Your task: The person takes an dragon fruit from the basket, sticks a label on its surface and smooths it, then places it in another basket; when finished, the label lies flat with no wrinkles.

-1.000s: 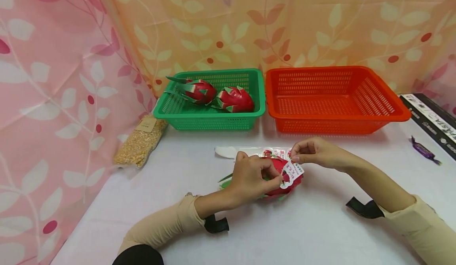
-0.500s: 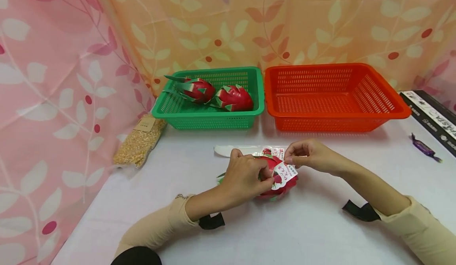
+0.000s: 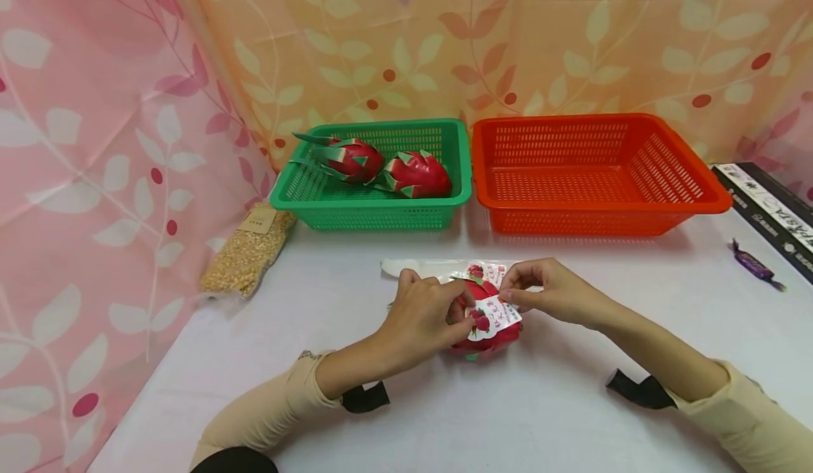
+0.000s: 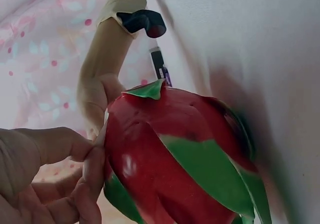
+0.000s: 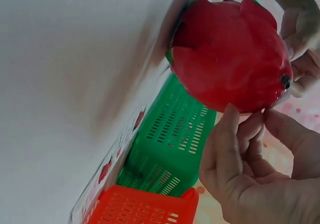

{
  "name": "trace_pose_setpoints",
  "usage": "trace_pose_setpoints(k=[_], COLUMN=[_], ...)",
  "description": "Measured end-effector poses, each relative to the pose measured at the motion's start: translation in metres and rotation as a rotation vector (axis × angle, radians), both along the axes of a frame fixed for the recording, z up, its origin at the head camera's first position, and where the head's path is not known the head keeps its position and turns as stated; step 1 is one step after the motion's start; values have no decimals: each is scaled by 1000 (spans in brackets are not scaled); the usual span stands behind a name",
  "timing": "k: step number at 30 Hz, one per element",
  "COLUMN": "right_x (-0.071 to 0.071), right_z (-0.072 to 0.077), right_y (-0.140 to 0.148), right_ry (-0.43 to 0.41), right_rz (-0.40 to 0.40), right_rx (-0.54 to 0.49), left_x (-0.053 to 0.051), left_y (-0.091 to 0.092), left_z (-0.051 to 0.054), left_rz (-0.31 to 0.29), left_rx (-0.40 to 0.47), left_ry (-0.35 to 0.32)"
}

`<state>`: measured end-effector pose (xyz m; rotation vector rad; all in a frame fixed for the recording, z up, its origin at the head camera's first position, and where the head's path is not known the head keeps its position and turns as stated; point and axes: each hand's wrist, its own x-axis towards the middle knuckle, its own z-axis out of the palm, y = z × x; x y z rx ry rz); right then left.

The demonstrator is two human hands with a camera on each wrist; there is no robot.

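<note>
Two dragon fruits [image 3: 417,175] in green basket [image 3: 375,217], red basket [image 3: 584,220], pinched label [image 3: 492,316]

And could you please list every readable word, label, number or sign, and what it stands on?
"PASTA", on the black-and-white box; its smaller print is unreadable.
Sticker against the dragon fruit: characters too small to read.
Printed strip behind: too small.
Brown label on the bag: too small.
Purple candy wrapper: too small.
</note>
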<state>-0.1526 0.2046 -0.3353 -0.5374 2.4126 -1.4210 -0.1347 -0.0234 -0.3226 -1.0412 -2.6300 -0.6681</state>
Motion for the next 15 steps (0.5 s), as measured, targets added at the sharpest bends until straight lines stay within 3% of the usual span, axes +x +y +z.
trace_pose_setpoints(k=[6,10,15], right_x=[0,-1,-2], right_z=[-3,-5,-13], right_y=[2,9,11], right_ry=[-73,-113,-92], right_rz=[24,156,284], right_rx=[-136,-204,-154], left_x=[1,-2,-5], left_y=[0,0,-3], left_z=[-7,-15,-24], left_rz=[-34,-115,-215], left_rx=[-12,37,118], left_ry=[40,9,17])
